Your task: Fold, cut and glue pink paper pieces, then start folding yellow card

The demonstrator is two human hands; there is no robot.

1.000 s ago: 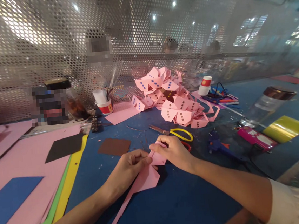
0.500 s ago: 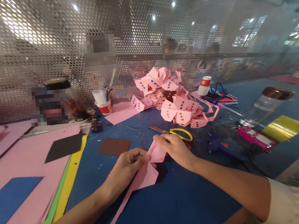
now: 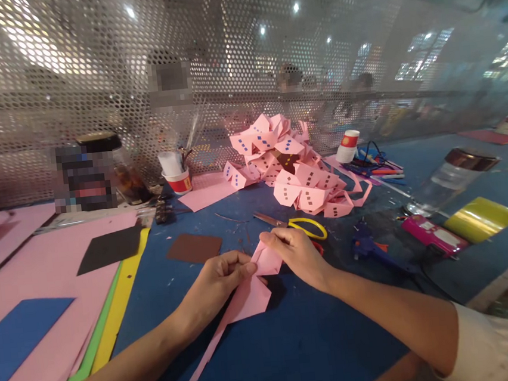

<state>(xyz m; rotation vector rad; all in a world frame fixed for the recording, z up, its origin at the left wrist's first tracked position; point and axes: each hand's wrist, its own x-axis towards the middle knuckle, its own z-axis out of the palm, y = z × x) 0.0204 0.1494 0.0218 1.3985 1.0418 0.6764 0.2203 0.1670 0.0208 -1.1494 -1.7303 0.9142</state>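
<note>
Between my two hands is a folded pink paper piece (image 3: 250, 300) with angular flaps and a long narrow strip trailing toward me. My left hand (image 3: 220, 280) pinches it near the middle, thumb on top. My right hand (image 3: 293, 249) closes on its upper end, fingertips pressed together. Just beyond the right hand lie scissors (image 3: 308, 228) with yellow handles, partly hidden by that hand. A brown paper rectangle (image 3: 194, 248) rests beyond my left hand. Farther back sits a heap of folded pink paper pieces (image 3: 276, 137) dotted with small blue and brown squares.
Left are pink sheets (image 3: 27, 257), a black sheet (image 3: 108, 250) and a blue sheet (image 3: 24, 326). Right lie a blue glue gun (image 3: 376, 247), a magenta device (image 3: 435, 234), yellow tape (image 3: 484, 218) and a clear jar (image 3: 453, 180). Paper cups (image 3: 178, 181) stand before the perforated metal screen (image 3: 231, 49).
Both hands keep nearly the same hold on the pink paper piece. Its lower flap and trailing strip have shifted very slightly to the right.
</note>
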